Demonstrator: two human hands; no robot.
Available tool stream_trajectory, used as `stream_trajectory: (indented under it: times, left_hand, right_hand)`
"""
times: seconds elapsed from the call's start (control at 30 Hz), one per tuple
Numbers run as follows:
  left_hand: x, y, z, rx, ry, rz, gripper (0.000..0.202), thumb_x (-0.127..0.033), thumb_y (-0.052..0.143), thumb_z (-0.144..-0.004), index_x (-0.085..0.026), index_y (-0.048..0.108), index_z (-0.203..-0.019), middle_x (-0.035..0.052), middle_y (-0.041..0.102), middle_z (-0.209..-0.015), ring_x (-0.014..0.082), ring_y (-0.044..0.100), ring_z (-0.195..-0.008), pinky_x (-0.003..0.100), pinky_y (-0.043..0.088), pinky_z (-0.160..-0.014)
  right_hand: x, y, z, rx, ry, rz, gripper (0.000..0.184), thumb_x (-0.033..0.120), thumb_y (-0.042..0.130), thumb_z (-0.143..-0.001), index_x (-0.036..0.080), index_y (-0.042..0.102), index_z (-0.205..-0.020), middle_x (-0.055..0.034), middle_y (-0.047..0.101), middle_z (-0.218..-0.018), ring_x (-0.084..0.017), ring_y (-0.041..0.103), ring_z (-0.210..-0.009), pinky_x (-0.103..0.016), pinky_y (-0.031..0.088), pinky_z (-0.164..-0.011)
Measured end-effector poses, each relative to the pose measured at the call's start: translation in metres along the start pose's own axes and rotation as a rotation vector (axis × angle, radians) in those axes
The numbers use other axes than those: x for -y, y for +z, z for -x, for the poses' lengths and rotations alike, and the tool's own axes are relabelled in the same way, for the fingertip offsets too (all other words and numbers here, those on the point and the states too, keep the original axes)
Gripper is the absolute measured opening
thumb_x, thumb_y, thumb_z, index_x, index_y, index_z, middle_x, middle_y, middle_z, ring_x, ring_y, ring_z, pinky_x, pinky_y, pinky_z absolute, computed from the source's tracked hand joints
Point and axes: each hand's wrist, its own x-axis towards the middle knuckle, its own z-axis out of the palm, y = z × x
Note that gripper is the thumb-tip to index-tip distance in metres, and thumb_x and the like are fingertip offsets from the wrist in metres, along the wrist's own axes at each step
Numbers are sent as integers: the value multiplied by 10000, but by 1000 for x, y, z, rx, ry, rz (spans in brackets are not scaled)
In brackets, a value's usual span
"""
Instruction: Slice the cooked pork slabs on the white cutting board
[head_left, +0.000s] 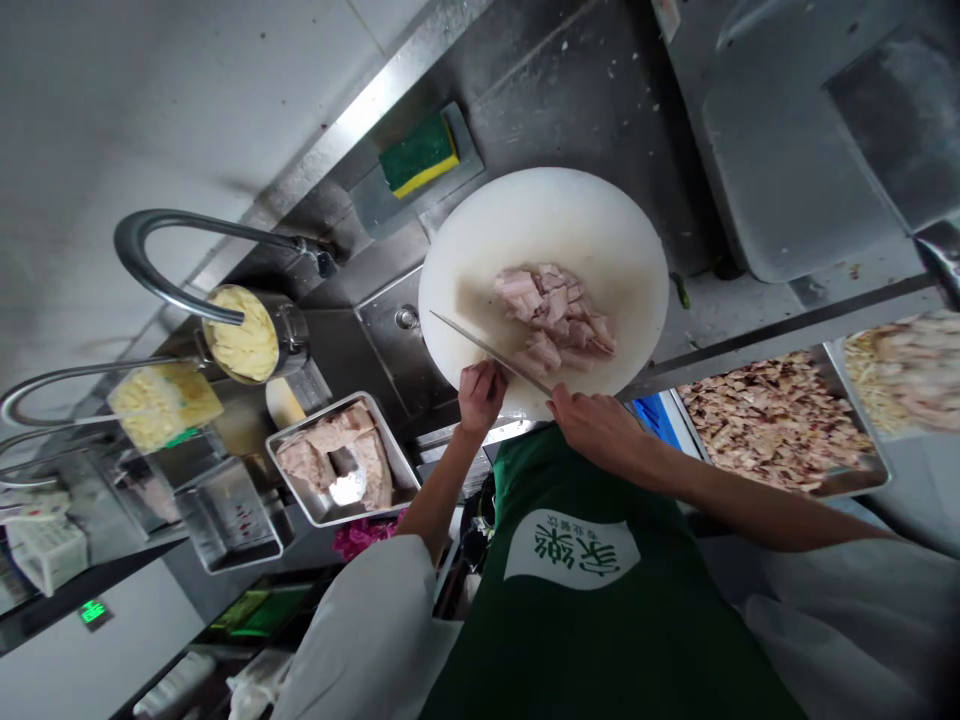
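Meat [556, 312] borders a knife [486, 349] clamped in right hand [592, 425], left hand [481, 398] curled, sponge [418, 153] beyond.

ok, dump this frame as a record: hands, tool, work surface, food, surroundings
right_hand: grips the kitchen knife's handle end
left_hand: fingers curled at the board's near edge, close to the blade; held item or blade contact unclear
tool: kitchen knife, blade across the board, pointing far-left
work_surface: round white cutting board
food_on_board: pale cut meat pieces, loose pile
left_side: metal tray with larger meat pieces
right_side: brown chopped pieces
beyond_board: green-yellow scouring sponge
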Motion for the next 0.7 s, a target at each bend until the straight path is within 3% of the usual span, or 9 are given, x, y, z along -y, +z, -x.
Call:
stream_trajectory:
  times: [0.17, 0.43, 0.53, 0.7]
  left_hand:
    - [2, -1, 1, 1, 41, -95, 135, -231, 567, -935, -181, 676, -871, 76, 619, -821, 190, 583, -841, 327, 512, -740]
    - [3, 1, 1, -29, 40, -107, 169, -265, 554, -952, -186, 672, -863, 81, 624, -845, 192, 588, -857, 332, 511, -738]
    - [2, 2, 1, -35, 45, -94, 151, -263, 558, -952, -187, 678, -899, 80, 642, -868, 193, 602, -874, 343, 520, -765]
    - [2, 2, 1, -49, 44, -59, 129, -241, 570, -943, -186, 686, -951, 92, 667, -927, 197, 617, -894, 354, 527, -790]
  right_hand:
    - [5, 6, 27, 46, -8, 2, 336, 255, 224, -1036, 98, 513, -1109, -169, 715, -814, -269, 723, -752, -305, 461, -603]
    - [-2, 5, 37, 73, -22, -45, 260, 201, 260, -1028, 119, 503, -1074, -120, 702, -745, -249, 719, -719, -297, 456, -597]
    - [-2, 4, 34, 115, 13, -56, 239, 225, 284, -1028, 133, 503, -1047, -99, 686, -700, -248, 714, -684, -295, 453, -582]
    - [-3, 0, 24, 70, -76, -70, 260, 157, 266, -1012, 104, 507, -1095, -152, 717, -825, -247, 724, -776, -309, 470, -631]
